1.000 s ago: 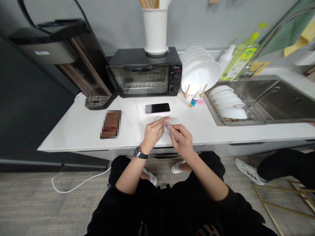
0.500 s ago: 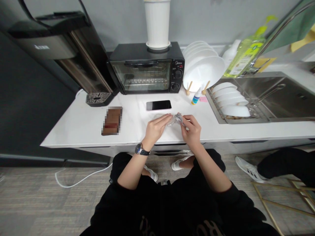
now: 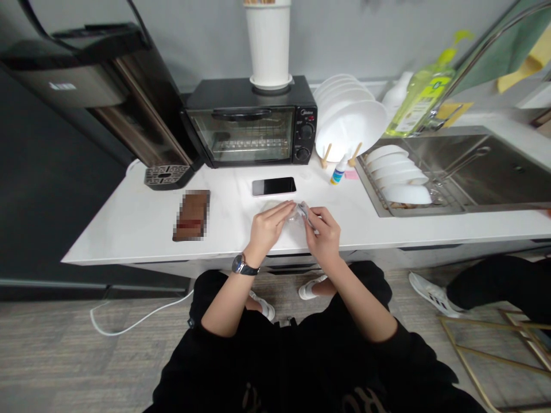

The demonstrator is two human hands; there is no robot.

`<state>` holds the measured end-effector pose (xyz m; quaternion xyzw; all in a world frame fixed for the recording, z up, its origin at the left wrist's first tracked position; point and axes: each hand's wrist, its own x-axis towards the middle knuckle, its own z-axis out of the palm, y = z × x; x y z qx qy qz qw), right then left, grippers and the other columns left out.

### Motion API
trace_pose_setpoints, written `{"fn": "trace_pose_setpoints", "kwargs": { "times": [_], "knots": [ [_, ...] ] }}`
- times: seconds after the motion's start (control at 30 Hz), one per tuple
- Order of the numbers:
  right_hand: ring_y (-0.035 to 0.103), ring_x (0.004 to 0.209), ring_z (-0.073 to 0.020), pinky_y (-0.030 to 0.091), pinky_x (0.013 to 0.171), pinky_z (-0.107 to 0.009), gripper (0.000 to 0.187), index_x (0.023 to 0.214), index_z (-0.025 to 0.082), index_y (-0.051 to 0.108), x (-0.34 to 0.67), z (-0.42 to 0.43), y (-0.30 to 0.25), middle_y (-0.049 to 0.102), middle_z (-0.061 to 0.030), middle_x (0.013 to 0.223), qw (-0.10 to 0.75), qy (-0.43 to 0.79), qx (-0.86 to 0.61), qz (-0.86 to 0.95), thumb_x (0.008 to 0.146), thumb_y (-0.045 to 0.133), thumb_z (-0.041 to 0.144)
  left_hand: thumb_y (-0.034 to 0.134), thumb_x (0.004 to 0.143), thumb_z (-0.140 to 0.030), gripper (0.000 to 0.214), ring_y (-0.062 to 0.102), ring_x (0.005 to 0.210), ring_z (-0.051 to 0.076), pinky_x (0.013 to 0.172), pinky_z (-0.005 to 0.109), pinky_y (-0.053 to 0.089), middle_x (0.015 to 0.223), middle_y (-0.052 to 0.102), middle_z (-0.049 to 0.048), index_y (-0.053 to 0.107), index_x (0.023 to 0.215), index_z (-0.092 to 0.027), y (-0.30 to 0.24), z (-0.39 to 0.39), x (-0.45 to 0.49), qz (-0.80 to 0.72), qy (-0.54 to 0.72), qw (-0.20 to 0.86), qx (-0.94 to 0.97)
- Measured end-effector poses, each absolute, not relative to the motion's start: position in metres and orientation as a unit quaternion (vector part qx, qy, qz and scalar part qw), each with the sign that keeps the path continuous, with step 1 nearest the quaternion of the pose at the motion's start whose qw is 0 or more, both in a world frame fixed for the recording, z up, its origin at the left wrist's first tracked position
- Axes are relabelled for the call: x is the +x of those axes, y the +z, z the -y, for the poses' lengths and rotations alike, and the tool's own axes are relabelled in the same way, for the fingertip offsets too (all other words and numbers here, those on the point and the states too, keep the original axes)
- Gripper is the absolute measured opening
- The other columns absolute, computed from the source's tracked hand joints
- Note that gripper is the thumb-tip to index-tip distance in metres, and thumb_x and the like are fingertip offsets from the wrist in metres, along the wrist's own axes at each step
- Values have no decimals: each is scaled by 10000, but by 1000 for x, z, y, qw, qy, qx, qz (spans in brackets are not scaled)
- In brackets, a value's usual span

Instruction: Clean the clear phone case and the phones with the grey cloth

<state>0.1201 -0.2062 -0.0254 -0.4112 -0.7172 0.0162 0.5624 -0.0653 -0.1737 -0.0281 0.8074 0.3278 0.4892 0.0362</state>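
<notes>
The left hand [image 3: 269, 226], with a dark-faced metal wristwatch [image 3: 243, 265] on its wrist, and the right hand [image 3: 322, 235] are held together above the front of the white marble-patterned table [image 3: 129, 244]. A small piece of clear plastic wrapping [image 3: 303, 211] is held between them, just above the table surface. The right grip is closed, with thumb and fingers clamped on the wrapping. The fingers of the left grip are held together and laid against the wrapping, but it cannot be determined whether it is clamped.

A black smartphone [image 3: 274, 186] is placed on the table just beyond the hands. To the left, a brown rectangular object [image 3: 191, 215] is pixelated and cannot be identified. Farther back stands a black toaster oven [image 3: 252, 123], beside white bowls [image 3: 348, 123] in a wooden stand. To the right is a stainless steel sink [image 3: 486, 166].
</notes>
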Motion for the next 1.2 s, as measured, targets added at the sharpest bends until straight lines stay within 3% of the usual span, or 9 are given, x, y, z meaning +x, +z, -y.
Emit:
{"fn": "trace_pose_setpoints", "kwargs": {
  "times": [0.23, 0.37, 0.53, 0.67, 0.83, 1.0, 1.2],
  "knots": [
    [696, 988, -218, 619, 801, -361, 603, 1570, 314, 561, 107, 221, -21, 712, -103, 1106, 557, 6, -344, 756, 1020, 528, 69, 489, 1021, -18, 469, 733, 1291, 191, 1130, 381, 620, 1389, 758, 81, 719, 1388, -200, -26, 177, -67, -334, 501, 65, 796],
    [689, 977, -218, 618, 787, -355, 600, 1564, 307, 563, 111, 216, -24, 715, -104, 1087, 550, -8, -334, 765, 1019, 520, 59, 488, 1034, -38, 463, 724, 1307, 195, 1146, 390, 610, 1401, 751, 76, 715, 1399, -211, -26, 177, -67, -328, 504, 72, 796],
    [674, 921, -199, 603, 752, -341, 492, 1449, 281, 664, 126, 200, -26, 703, -90, 1040, 549, -35, -371, 748, 1031, 501, 81, 535, 1065, -118, 412, 729, 1297, 201, 1151, 398, 614, 1401, 752, 63, 705, 1422, -234, -27, 175, -66, -317, 511, 67, 796],
    [651, 866, -184, 570, 708, -318, 339, 1234, 240, 762, 136, 190, -28, 682, -75, 998, 544, -18, -427, 722, 1040, 509, 125, 541, 1078, -152, 403, 733, 1290, 197, 1144, 392, 619, 1386, 761, 45, 701, 1432, -261, -28, 174, -65, -303, 525, 69, 793],
    [649, 854, -181, 552, 707, -314, 268, 1136, 233, 770, 138, 188, -32, 680, -65, 986, 552, 9, -437, 710, 1033, 537, 148, 538, 1079, -144, 430, 726, 1301, 194, 1147, 393, 618, 1407, 750, 42, 677, 1464, -276, -29, 174, -64, -290, 522, 70, 799],
    [658, 834, -176, 555, 688, -315, 336, 1257, 263, 760, 134, 191, -29, 686, -60, 989, 577, -7, -414, 704, 1036, 543, 131, 565, 1057, -108, 432, 732, 1291, 192, 1145, 380, 617, 1388, 760, 54, 693, 1442, -258, -29, 173, -64, -300, 525, 62, 794],
    [699, 941, -200, 615, 770, -335, 592, 1549, 308, 584, 119, 211, -25, 724, -91, 1081, 553, -40, -328, 765, 1015, 528, 57, 525, 1062, -94, 422, 733, 1292, 196, 1135, 383, 620, 1388, 760, 67, 708, 1418, -227, -27, 176, -64, -315, 510, 69, 797]
  ]
}}
